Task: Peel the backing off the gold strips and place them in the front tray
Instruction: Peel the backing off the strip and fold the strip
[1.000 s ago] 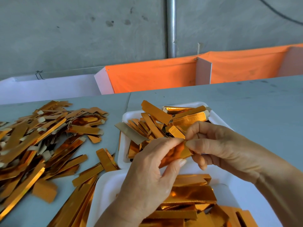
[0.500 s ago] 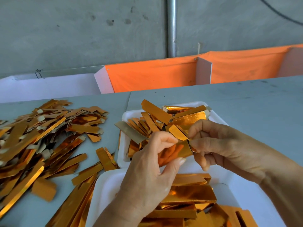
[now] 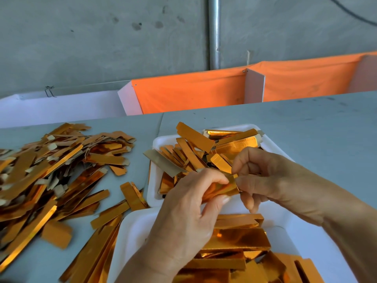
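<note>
**Gold strip held between both hands, end-on to the right fingertips**

The gold strip (image 3: 221, 188) lies between the two hands, its long axis running from the left hand (image 3: 189, 217) up and rightward to the right hand (image 3: 271, 178). The left thumb and fingers curl round its lower length; the right fingertips pinch the upper end, where the backing would lift. Just beyond the knuckles sits the front tray (image 3: 156, 180), nearer the right hand. Compared with half a second ago, the right pinch sits closer to the strip's tip and the hands have drawn together
</note>
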Demonstrator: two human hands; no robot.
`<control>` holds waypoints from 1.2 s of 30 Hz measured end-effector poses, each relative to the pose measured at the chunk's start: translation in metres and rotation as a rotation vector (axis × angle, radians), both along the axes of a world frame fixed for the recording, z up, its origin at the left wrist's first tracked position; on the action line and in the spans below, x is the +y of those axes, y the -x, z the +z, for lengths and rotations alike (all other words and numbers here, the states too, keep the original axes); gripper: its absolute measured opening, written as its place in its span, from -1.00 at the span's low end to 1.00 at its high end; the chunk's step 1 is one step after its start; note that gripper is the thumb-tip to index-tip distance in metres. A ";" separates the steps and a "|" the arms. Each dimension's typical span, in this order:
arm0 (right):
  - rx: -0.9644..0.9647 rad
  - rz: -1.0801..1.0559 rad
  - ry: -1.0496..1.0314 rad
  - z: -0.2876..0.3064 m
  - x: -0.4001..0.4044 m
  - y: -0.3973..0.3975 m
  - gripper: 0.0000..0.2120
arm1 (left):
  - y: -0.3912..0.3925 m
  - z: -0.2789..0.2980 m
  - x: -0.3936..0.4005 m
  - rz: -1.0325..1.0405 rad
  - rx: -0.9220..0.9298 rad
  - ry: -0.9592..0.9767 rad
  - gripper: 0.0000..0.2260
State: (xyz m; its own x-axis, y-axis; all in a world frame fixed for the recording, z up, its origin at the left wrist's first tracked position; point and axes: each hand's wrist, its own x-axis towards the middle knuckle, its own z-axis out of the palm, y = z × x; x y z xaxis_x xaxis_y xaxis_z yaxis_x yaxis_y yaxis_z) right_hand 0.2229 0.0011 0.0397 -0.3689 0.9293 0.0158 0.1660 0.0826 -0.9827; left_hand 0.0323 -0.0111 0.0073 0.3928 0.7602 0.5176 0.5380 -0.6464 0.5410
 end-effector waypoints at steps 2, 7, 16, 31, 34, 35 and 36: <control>0.067 0.044 0.028 -0.001 0.000 -0.003 -0.86 | 0.001 0.001 0.000 -0.010 -0.013 0.002 -0.83; 0.243 0.107 0.086 -0.007 0.003 -0.007 -0.80 | 0.003 0.003 0.000 -0.065 -0.088 0.045 -0.85; 0.389 0.145 0.167 -0.012 0.009 -0.004 -0.85 | 0.001 0.004 -0.002 -0.122 -0.152 0.073 -0.84; 0.270 0.163 0.274 -0.014 0.011 -0.013 -0.88 | -0.003 0.002 -0.002 -0.123 -0.162 0.185 -0.73; 0.094 0.211 0.273 -0.013 0.010 -0.021 -0.84 | -0.006 0.001 -0.001 -0.172 -0.121 0.265 -0.69; 0.025 0.202 0.254 -0.013 0.010 -0.023 -0.83 | -0.006 0.001 -0.001 -0.188 -0.112 0.286 -0.68; -0.026 0.153 0.213 -0.014 0.010 -0.024 -0.82 | -0.006 0.001 0.000 -0.198 -0.111 0.295 -0.67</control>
